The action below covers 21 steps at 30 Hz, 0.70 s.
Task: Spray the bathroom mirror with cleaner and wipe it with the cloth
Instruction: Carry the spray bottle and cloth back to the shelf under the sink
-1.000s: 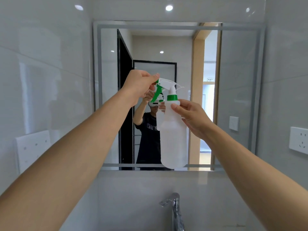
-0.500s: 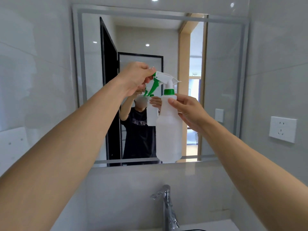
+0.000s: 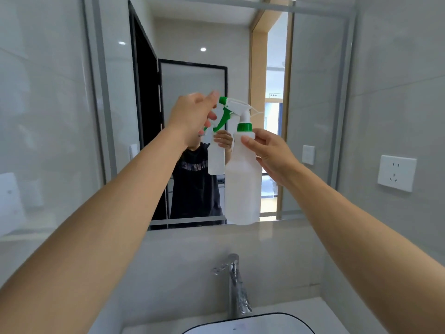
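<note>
**Spray bottle held up before the bathroom mirror**

A white, translucent plastic spray bottle (image 3: 243,182) is held upright in front of the mirror (image 3: 313,92), above the tap (image 3: 234,285) and the basin (image 3: 250,325). The body is tall and cylindrical, narrowing at rounded shoulders to a green screw collar. Above the collar a white spray head is fitted, with a green trigger hanging below it and a green nozzle tip at its front, pointed to the left. No label can be seen on the body.

The bottle is gripped near its shoulder by the right hand (image 3: 272,153), with the thumb laid across the front and the fingers curled round the back. The green nozzle tip is pinched by the left hand (image 3: 192,116), thumb and fingertips being closed on it.

A reflection of the bottle and of both hands is shown in the glass. A white wall socket (image 3: 396,173) is mounted on the grey tiled wall to the right of the mirror.
</note>
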Motion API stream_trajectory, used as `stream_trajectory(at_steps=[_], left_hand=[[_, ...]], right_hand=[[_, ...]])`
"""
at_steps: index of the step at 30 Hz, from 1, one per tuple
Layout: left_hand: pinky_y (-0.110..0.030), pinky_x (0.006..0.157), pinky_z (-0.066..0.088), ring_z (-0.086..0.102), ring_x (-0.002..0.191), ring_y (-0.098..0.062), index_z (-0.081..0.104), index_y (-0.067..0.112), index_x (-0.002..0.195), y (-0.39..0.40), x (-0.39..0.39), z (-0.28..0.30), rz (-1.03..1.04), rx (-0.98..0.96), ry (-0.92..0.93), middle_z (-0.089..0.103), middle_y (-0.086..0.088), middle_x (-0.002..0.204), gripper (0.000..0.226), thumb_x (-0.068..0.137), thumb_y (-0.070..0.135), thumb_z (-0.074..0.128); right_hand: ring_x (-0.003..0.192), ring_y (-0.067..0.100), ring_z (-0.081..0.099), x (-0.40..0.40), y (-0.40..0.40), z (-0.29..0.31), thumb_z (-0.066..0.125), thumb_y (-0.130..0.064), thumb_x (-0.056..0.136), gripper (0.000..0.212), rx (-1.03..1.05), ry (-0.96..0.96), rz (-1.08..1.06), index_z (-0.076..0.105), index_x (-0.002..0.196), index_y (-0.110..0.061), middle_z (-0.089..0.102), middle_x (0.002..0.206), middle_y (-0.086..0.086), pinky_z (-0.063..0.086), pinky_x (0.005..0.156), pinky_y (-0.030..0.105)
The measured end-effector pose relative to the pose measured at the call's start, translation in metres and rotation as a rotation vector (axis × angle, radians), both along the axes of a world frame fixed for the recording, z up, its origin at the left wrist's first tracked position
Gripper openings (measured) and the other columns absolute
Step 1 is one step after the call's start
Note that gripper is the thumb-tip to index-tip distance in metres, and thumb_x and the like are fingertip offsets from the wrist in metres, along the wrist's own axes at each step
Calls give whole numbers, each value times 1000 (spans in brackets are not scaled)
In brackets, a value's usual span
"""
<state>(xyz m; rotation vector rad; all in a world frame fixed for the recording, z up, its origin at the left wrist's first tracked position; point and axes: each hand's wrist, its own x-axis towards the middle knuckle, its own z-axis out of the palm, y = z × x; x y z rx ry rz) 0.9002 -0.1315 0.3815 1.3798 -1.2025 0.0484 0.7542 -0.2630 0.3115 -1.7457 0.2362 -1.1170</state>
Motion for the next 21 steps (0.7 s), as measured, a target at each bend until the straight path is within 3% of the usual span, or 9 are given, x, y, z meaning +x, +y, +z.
stream_trajectory(at_steps=[2,3,5,8,10,15,17,19,21], left_hand=[[-19,47,47,57,60,-7,68,12,101,5,-4,-16,35,4,51,69,-6,88,35,101,41,49],[-20,50,48,58,59,-5,68,16,96,7,-5,-26,64,25,57,67,-2,83,28,102,35,49],[-27,63,52,62,70,-9,66,26,88,12,-11,-49,111,120,62,69,0,86,20,100,26,49],[-34,82,56,69,91,-15,70,24,102,13,-25,-85,126,275,43,72,0,102,14,93,32,61],[-34,87,55,68,98,-15,66,30,108,13,-39,-106,160,321,35,71,4,104,24,86,41,71],[-29,71,53,65,95,-9,47,32,122,17,-79,-141,353,262,120,64,10,104,67,69,53,83],[-34,75,56,64,97,-13,47,29,122,25,-91,-147,487,222,143,62,11,105,72,66,55,84],[-37,81,55,63,101,-18,46,25,123,41,-100,-150,639,220,145,62,7,111,76,65,58,83],[-33,74,53,62,100,-19,48,23,120,62,-110,-151,747,193,153,62,5,113,74,66,58,82]], right_hand=[[107,25,69,2,-4,-2,72,-26,89,28,26,-20,1,67,114,-15,74,111,5,50,103,51],[106,26,70,3,-6,-2,73,-24,89,26,37,-34,9,68,112,-15,74,110,7,52,100,50],[104,27,71,5,-11,-2,74,-23,87,27,49,-52,28,68,112,-14,74,109,8,54,98,48],[100,25,71,9,-15,-3,79,-25,83,31,36,-53,47,67,111,-15,75,105,8,56,93,41],[95,24,72,12,-15,-5,80,-26,82,30,20,-41,78,67,107,-18,75,102,7,58,87,42],[98,22,70,15,4,-10,82,-34,78,42,-16,-39,150,66,113,-17,71,107,6,58,87,42],[100,22,68,17,21,-13,82,-37,77,41,-28,-42,187,66,109,-17,71,106,6,57,87,40],[94,16,65,18,42,-15,82,-36,78,35,-17,-56,248,65,103,-19,68,99,0,53,77,29],[92,14,65,17,66,-15,83,-35,78,38,24,-58,316,66,106,-16,68,98,0,51,75,28]])
